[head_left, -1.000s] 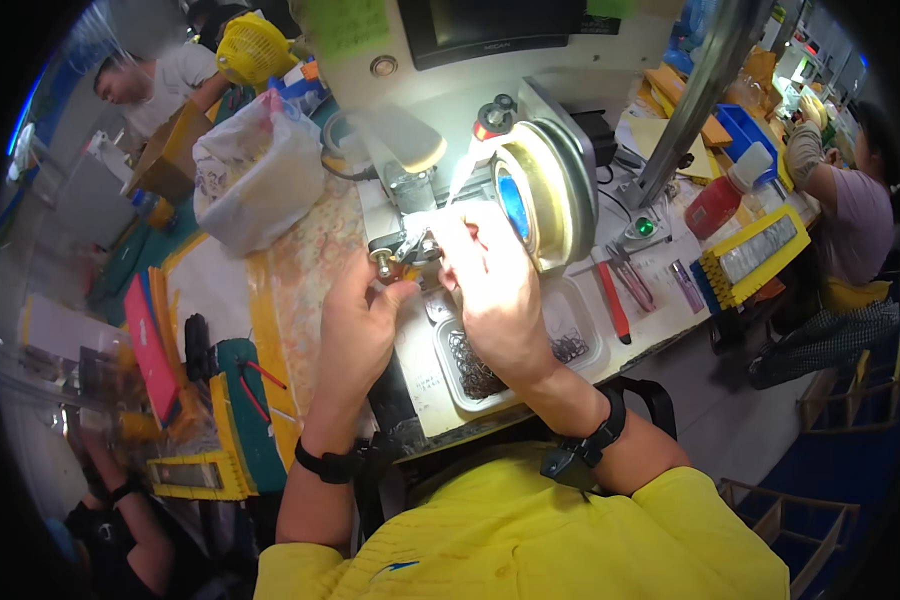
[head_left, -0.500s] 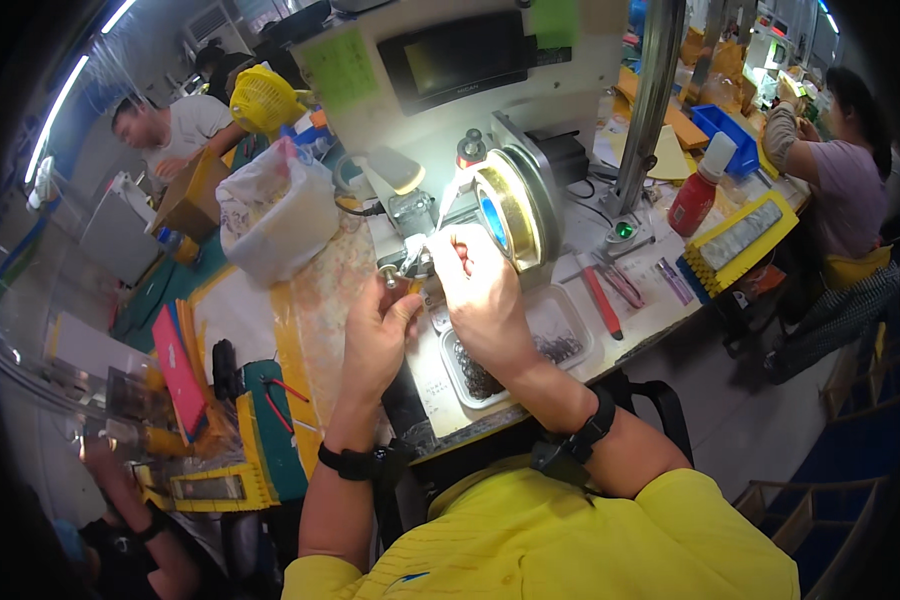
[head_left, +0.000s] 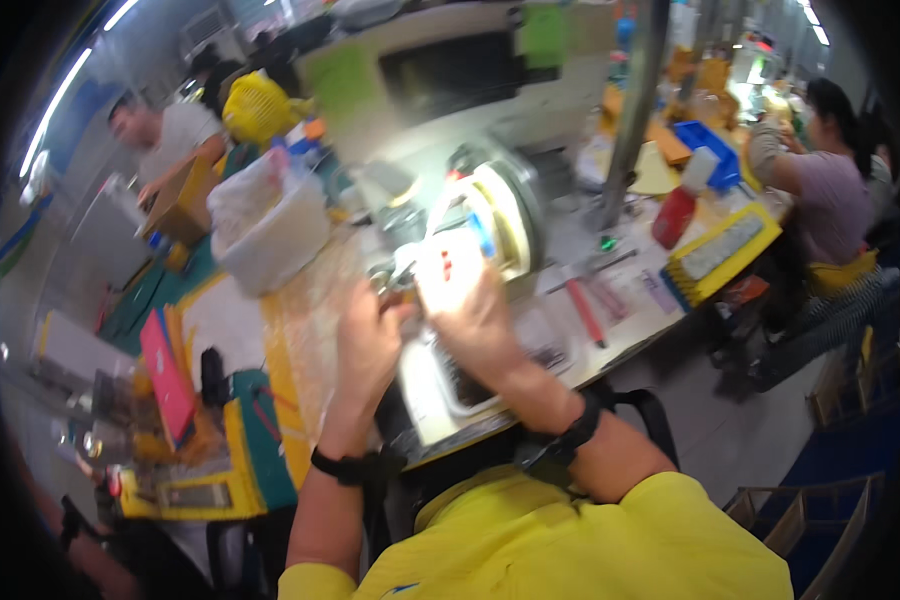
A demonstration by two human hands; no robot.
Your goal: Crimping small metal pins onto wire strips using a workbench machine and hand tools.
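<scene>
Both hands work close together at a small bench machine with a bright-rimmed wheel or reel [head_left: 510, 222], blue at its middle. My left hand [head_left: 367, 335] has thumb and fingers closed together beside a small shiny metal part [head_left: 380, 279]; whether it grips that part is blurred. My right hand [head_left: 467, 295] is curled just left of the wheel, its fingers bent in under strong lamp light. What it holds, if anything, is too glaring and smeared to make out. Beneath my right wrist sits a clear plastic tub [head_left: 458, 408] with small dark pieces.
Right of the tub lie a red-handled tool [head_left: 585, 314] and tweezers [head_left: 608, 298]. Farther right stand a red bottle [head_left: 675, 215] and a yellow tray [head_left: 725, 255]. A white bag-lined bin [head_left: 270, 235] is at left, a metal post [head_left: 632, 120] behind. Other people sit at benches both sides.
The whole view has shifted slightly and blurred with head motion. Both hands stay at the same place by the machine, their fingers much as before.
</scene>
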